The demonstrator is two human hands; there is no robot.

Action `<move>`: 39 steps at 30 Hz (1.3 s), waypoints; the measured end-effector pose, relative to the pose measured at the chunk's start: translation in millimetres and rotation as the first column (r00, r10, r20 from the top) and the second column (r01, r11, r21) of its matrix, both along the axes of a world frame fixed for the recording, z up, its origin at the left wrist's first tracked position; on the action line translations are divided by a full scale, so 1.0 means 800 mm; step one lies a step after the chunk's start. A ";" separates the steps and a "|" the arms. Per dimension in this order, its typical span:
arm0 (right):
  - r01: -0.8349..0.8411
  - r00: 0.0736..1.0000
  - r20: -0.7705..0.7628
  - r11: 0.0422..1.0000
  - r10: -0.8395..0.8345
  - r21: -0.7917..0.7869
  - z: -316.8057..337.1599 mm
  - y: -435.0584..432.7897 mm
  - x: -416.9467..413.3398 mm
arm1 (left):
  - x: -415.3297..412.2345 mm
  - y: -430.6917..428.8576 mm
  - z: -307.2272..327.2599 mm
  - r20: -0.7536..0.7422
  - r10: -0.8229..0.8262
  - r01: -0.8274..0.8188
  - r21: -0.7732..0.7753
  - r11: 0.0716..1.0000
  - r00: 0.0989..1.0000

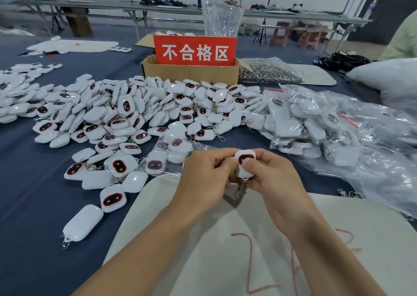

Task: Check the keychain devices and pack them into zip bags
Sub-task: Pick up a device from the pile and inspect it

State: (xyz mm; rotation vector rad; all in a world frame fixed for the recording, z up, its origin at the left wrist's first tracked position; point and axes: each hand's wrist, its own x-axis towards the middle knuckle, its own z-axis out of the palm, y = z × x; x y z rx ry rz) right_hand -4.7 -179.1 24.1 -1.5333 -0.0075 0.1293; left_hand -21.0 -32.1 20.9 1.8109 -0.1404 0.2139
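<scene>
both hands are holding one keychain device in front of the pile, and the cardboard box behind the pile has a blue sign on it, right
Not quite: the sign on the cardboard box is red with white characters, not blue, as the head view shows. The rest holds: the left hand and right hand both hold one keychain device in front of the pile.

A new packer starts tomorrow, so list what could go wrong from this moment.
1. The white plastic keychain device is only pinched between the left grip and right grip; it may slip into the loose pile of identical devices and be lost track of.
2. Its dangling metal clasp could snag the clear zip bag lying just beyond it.
3. That loose pile seems to touch the bagged devices, so items might get mixed.
</scene>
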 end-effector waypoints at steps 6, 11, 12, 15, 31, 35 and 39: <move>0.002 1.000 -0.019 1.000 -0.002 0.007 0.002 -0.004 -0.003 | -0.002 0.000 0.000 -0.003 -0.020 0.019 -0.022 1.000 1.000; -0.010 0.999 -0.033 0.999 0.011 0.035 0.003 -0.007 -0.001 | -0.004 0.001 0.000 0.018 -0.004 0.005 -0.024 1.000 1.000; -0.032 0.999 -0.027 0.999 0.033 0.044 0.004 -0.008 -0.001 | -0.004 0.001 0.000 0.020 0.009 -0.008 -0.029 1.000 1.000; -0.133 0.991 -0.009 0.988 0.134 0.077 0.006 -0.010 0.000 | -0.004 0.000 0.001 0.023 0.064 -0.063 -0.044 0.997 0.998; -0.064 0.998 0.015 0.998 0.064 0.022 0.012 -0.007 -0.005 | -0.005 0.003 0.000 0.181 0.261 -0.307 0.319 0.896 0.948; -0.030 1.000 0.007 1.000 0.030 0.009 0.012 -0.007 -0.004 | -0.002 0.011 0.006 0.173 0.300 -0.344 0.562 0.752 0.938; -0.002 1.000 -0.026 1.000 0.002 0.003 0.012 -0.009 -0.003 | -0.002 0.012 0.002 0.171 0.250 -0.294 0.724 0.623 0.953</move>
